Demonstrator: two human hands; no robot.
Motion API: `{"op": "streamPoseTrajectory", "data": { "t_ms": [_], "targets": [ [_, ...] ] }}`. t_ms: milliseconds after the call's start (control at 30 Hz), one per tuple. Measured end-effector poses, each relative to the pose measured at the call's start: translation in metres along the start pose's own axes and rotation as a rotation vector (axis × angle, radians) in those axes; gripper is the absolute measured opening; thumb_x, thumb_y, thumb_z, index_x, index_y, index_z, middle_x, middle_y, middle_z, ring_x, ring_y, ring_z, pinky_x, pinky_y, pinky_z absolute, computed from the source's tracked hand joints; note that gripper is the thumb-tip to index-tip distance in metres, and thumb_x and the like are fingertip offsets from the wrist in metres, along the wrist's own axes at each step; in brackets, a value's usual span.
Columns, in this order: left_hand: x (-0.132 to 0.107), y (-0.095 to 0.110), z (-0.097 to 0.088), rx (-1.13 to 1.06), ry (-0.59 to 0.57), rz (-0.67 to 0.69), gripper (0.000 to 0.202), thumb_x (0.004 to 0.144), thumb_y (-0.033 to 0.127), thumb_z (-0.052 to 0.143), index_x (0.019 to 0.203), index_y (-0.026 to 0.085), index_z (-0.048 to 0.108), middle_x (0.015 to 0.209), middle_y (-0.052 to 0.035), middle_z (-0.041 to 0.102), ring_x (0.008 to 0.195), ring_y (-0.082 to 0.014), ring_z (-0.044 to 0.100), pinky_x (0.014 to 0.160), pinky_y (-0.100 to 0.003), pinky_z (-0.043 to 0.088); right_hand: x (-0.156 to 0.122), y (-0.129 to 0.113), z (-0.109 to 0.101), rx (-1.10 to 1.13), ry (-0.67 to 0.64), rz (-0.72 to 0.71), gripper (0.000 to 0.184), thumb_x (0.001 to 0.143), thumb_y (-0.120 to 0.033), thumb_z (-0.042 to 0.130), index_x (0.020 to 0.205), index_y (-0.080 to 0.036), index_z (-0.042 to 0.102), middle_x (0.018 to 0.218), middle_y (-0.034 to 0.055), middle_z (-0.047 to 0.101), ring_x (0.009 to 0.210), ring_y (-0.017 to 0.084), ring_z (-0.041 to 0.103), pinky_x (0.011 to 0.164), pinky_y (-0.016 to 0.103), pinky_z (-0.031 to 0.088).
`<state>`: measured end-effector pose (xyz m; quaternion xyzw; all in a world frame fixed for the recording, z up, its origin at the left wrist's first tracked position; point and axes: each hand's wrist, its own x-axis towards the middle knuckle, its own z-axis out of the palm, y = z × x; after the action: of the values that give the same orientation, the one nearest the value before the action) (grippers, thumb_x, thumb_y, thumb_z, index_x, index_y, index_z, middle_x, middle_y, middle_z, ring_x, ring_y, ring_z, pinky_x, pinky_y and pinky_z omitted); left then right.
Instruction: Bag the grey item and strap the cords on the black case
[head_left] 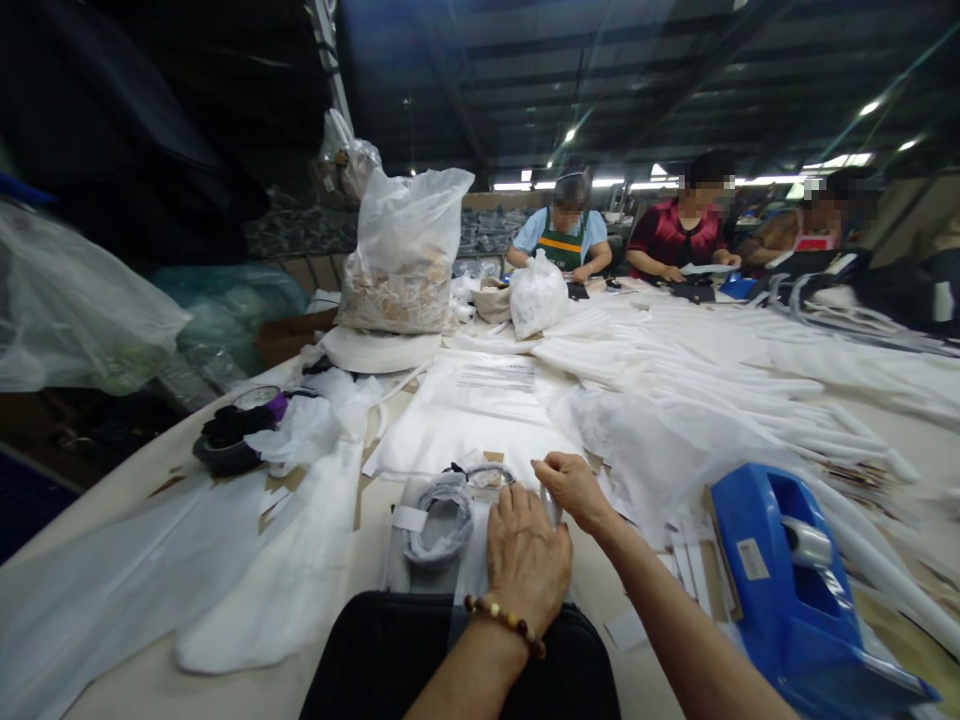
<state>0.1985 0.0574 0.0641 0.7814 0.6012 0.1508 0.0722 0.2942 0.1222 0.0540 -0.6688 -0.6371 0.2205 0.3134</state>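
Observation:
My left hand (529,550), with a beaded bracelet at the wrist, presses down with bent fingers held together over clear plastic at the far edge of a black bag (382,660). What lies under its fingers is hidden. Just beyond and to the right, my right hand (574,488) is closed in a pinch on a narrow, translucent pale strip (553,505). Left of my hands lies a coiled grey cord (444,525) in plastic wrap with a white label (409,519). Part of another coil (489,474) shows behind my left fingers.
A blue tape dispenser (780,590) stands at the right. White foam sheets (285,570) and wrapped strips cover much of the table. At the left sit tape rolls (232,440); a large plastic sack (405,260) stands farther back. Several people (562,235) work across the table.

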Motion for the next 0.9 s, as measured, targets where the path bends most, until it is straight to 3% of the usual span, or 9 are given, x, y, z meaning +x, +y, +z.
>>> {"op": "streamPoseTrajectory", "data": {
  "t_ms": [167, 267, 333, 367, 433, 533, 600, 700, 900],
  "targets": [
    [-0.013, -0.011, -0.021, -0.183, -0.039, 0.096, 0.069, 0.082, 0.041, 0.048, 0.136, 0.002, 0.027, 0.139, -0.0200, 0.033, 0.129, -0.0327, 0.028, 0.106, -0.045, 0.028, -0.007, -0.014, -0.017, -0.179, 0.006, -0.163, 0.038, 0.085, -0.032, 0.041, 0.050, -0.020, 0.045, 0.048, -0.0022, 0.044, 0.050, 0.012, 0.044, 0.050, 0.024, 0.032],
    [-0.024, -0.044, -0.047, -0.257, 0.217, 0.178, 0.052, 0.086, 0.032, 0.040, 0.135, 0.015, 0.033, 0.141, -0.0097, 0.034, 0.131, -0.0262, 0.025, 0.108, -0.042, 0.025, -0.014, -0.040, -0.027, -0.260, 0.048, -0.291, 0.028, 0.086, -0.033, 0.042, 0.068, -0.020, 0.059, 0.075, 0.0053, 0.060, 0.076, 0.018, 0.055, 0.068, 0.028, 0.038],
    [-0.026, -0.077, -0.059, -0.322, 0.420, -0.034, 0.046, 0.084, 0.028, 0.040, 0.128, 0.015, 0.043, 0.132, -0.0123, 0.043, 0.127, -0.0270, 0.032, 0.107, -0.046, 0.025, -0.018, -0.065, -0.025, -0.298, 0.041, -0.368, 0.027, 0.089, -0.032, 0.040, 0.080, -0.020, 0.062, 0.088, 0.0065, 0.061, 0.088, 0.019, 0.055, 0.078, 0.029, 0.038],
    [-0.024, -0.094, -0.061, -0.389, 0.442, -0.193, 0.047, 0.080, 0.030, 0.044, 0.123, 0.010, 0.046, 0.126, -0.0162, 0.047, 0.123, -0.0292, 0.037, 0.105, -0.047, 0.027, -0.019, -0.079, -0.021, -0.326, 0.007, -0.403, 0.028, 0.091, -0.033, 0.037, 0.085, -0.020, 0.062, 0.090, 0.0060, 0.061, 0.089, 0.017, 0.055, 0.079, 0.027, 0.038],
    [-0.018, -0.125, -0.061, -0.533, 0.350, -0.397, 0.048, 0.074, 0.035, 0.052, 0.112, 0.006, 0.052, 0.109, -0.0184, 0.056, 0.107, -0.0305, 0.051, 0.093, -0.046, 0.040, -0.019, -0.105, -0.005, -0.394, -0.094, -0.462, 0.031, 0.093, -0.033, 0.034, 0.092, -0.021, 0.062, 0.091, 0.0048, 0.063, 0.089, 0.015, 0.056, 0.078, 0.025, 0.039],
    [-0.010, -0.151, -0.054, -0.670, 0.189, -0.399, 0.031, 0.071, 0.037, 0.056, 0.086, 0.011, 0.060, 0.077, -0.0072, 0.064, 0.075, -0.0219, 0.061, 0.068, -0.032, 0.049, -0.013, -0.134, 0.027, -0.492, -0.224, -0.512, 0.036, 0.093, -0.036, 0.033, 0.089, -0.020, 0.064, 0.089, 0.0069, 0.066, 0.090, 0.019, 0.057, 0.077, 0.029, 0.040],
    [-0.007, -0.154, -0.051, -0.729, 0.126, -0.372, 0.023, 0.071, 0.035, 0.057, 0.076, 0.013, 0.060, 0.070, -0.0033, 0.064, 0.069, -0.0178, 0.061, 0.060, -0.025, 0.047, -0.008, -0.146, 0.046, -0.548, -0.280, -0.519, 0.041, 0.092, -0.038, 0.034, 0.080, -0.017, 0.066, 0.083, 0.0103, 0.067, 0.091, 0.023, 0.057, 0.078, 0.034, 0.039],
    [-0.004, -0.149, -0.053, -0.767, 0.054, -0.372, 0.016, 0.070, 0.025, 0.058, 0.080, 0.013, 0.060, 0.075, -0.0036, 0.067, 0.071, -0.0160, 0.062, 0.056, -0.020, 0.045, -0.005, -0.157, 0.060, -0.624, -0.324, -0.492, 0.043, 0.091, -0.039, 0.034, 0.080, -0.014, 0.067, 0.083, 0.0150, 0.068, 0.095, 0.027, 0.057, 0.080, 0.038, 0.039],
    [0.006, -0.149, -0.053, -0.566, -0.064, -0.360, 0.011, 0.071, 0.021, 0.061, 0.075, 0.011, 0.063, 0.075, -0.0098, 0.067, 0.075, -0.0202, 0.062, 0.060, -0.027, 0.046, -0.002, -0.171, 0.062, -0.709, -0.397, -0.469, 0.038, 0.091, -0.033, 0.033, 0.093, -0.012, 0.065, 0.090, 0.0169, 0.068, 0.085, 0.026, 0.064, 0.069, 0.033, 0.043]
  ]
}}
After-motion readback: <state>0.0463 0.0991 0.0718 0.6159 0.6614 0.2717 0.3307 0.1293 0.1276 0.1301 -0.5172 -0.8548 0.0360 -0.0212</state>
